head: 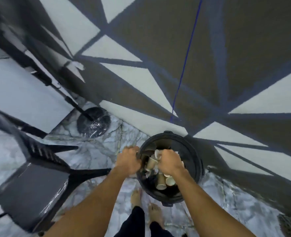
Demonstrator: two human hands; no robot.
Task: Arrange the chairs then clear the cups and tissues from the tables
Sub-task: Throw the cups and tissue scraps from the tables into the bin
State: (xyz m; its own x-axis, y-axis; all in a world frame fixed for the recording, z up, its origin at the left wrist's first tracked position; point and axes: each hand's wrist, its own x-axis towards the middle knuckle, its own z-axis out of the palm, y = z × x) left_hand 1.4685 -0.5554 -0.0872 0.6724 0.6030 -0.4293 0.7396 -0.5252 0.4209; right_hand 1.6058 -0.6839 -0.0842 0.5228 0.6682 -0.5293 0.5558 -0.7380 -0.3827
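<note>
Over the bin (184,144), the right hand (169,162) is the working grip, its fingers curled on what looks like a pale cup (157,153), though blur makes this uncertain. The left hand (128,160) clenches the bin's near rim. Several cups (161,181) lie inside, so clearing seems well advanced. A chair (30,185) stands beside the worktop (13,88) at left. Most tables are out of view, so what remains cannot be judged.
</note>
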